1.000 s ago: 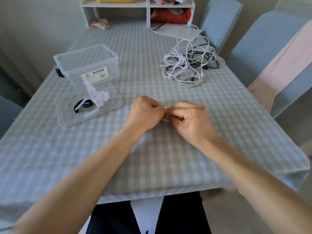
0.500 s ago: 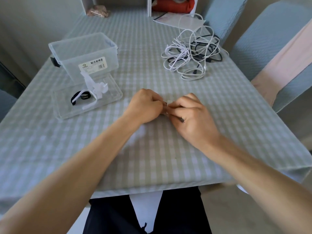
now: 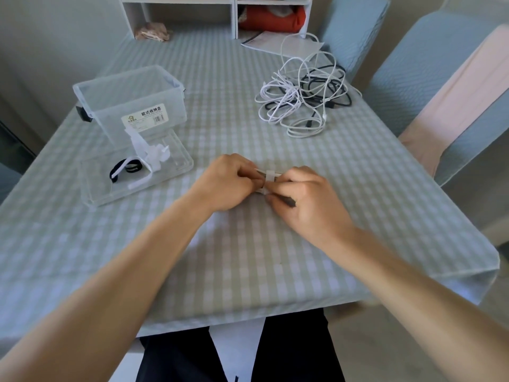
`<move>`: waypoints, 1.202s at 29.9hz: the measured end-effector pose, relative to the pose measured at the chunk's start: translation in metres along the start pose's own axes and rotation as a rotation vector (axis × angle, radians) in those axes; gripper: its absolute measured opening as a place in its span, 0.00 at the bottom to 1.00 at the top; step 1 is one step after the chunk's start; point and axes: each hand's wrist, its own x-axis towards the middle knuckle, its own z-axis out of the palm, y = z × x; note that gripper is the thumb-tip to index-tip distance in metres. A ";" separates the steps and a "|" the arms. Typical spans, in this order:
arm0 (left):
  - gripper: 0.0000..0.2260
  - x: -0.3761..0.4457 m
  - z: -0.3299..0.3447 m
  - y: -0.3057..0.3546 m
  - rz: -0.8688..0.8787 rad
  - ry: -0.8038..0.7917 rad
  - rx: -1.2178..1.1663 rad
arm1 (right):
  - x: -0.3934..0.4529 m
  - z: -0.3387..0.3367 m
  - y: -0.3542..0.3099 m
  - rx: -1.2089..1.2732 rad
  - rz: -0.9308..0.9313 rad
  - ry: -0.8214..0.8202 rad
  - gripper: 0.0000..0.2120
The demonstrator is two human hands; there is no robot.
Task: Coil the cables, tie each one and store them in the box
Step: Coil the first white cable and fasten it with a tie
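A table (image 3: 248, 266) under a green-and-white checked cloth fills the view, lit softly from about 2 o'clock. At 12 o'clock a white shelf (image 3: 234, 12) stands on its far end, holding what may be a red bag (image 3: 272, 19). Two blue-covered chairs (image 3: 429, 64) stand at 2 o'clock, a pink cloth (image 3: 454, 92) draped over the nearer.

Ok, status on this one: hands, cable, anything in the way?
Left hand and right hand both pinching small white bundle, strap round it. Cable pile uncoiled. Box apart. Nothing in the way.
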 end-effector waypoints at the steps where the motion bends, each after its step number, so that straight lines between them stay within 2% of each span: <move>1: 0.06 0.000 0.000 -0.001 0.005 0.002 -0.003 | 0.000 0.000 -0.002 -0.028 -0.001 -0.001 0.11; 5: 0.07 0.004 0.002 -0.004 -0.008 0.013 -0.026 | -0.001 -0.004 -0.008 -0.081 0.002 0.061 0.07; 11: 0.15 0.001 0.001 -0.005 0.002 0.005 -0.043 | -0.001 -0.004 -0.011 -0.081 0.038 0.085 0.10; 14: 0.13 0.000 0.000 -0.003 -0.023 -0.023 -0.086 | -0.003 -0.003 -0.011 -0.076 -0.015 0.064 0.13; 18: 0.05 0.001 0.001 0.000 -0.075 -0.038 -0.131 | -0.008 -0.006 -0.011 -0.193 -0.102 0.038 0.10; 21: 0.04 0.002 0.003 -0.003 -0.024 -0.034 -0.055 | -0.012 -0.010 -0.011 -0.267 -0.172 -0.023 0.13; 24: 0.03 0.002 0.002 -0.006 0.030 -0.041 0.024 | -0.017 -0.012 -0.011 -0.260 -0.162 -0.085 0.15; 26: 0.02 0.002 0.002 -0.008 0.051 -0.057 0.066 | -0.017 -0.012 -0.009 -0.151 -0.101 -0.109 0.13; 29: 0.07 0.003 0.007 -0.018 0.116 -0.010 0.168 | -0.007 -0.012 -0.009 0.103 0.113 -0.028 0.06; 32: 0.06 -0.001 0.013 -0.020 0.176 0.083 0.176 | 0.011 -0.017 -0.013 0.158 0.294 -0.039 0.03; 36: 0.05 -0.001 0.003 -0.023 0.203 0.030 0.134 | 0.020 -0.023 -0.015 0.212 0.350 -0.149 0.04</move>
